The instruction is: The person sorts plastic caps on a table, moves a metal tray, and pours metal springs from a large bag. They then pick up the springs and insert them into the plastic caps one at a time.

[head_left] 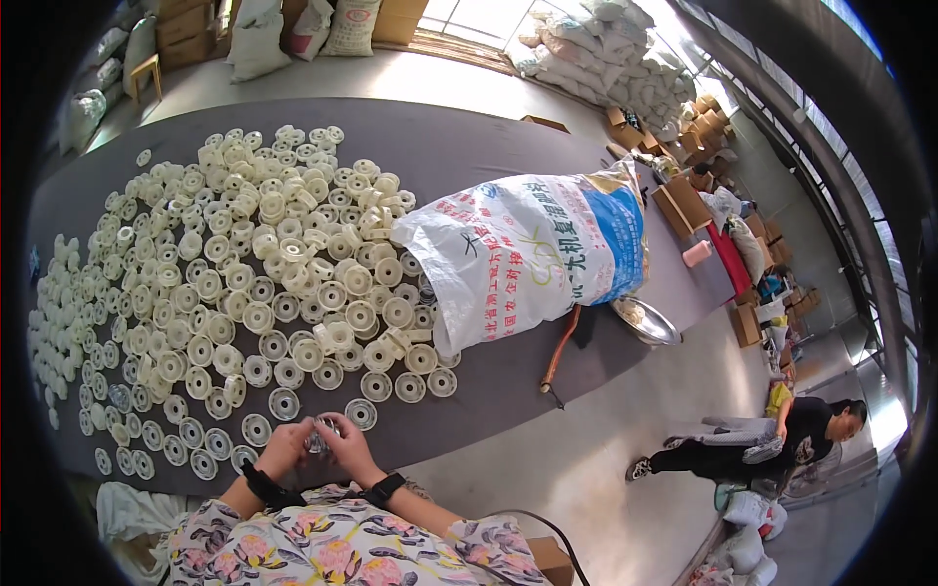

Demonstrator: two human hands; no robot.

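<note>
At the near edge of the table, my left hand point(285, 448) and my right hand point(350, 454) meet with fingers closed around a small, clear-looking plastic wheel point(319, 439). The fingers cover much of it, so its details are hard to see. Just beyond my hands lie loose round plastic wheels, one point(361, 414) to the right of my fingers and another point(283, 403) to the left. A large heap of similar off-white wheels point(259, 316) spreads over the left and middle of the table.
A white and blue woven sack point(528, 256) lies on the grey table point(445, 146), its mouth toward the heap. Beside it are an orange-handled tool point(561, 354) and a metal bowl point(657, 330). A person point(782, 439) carries something grey at right. Stuffed sacks point(601, 59) are piled behind.
</note>
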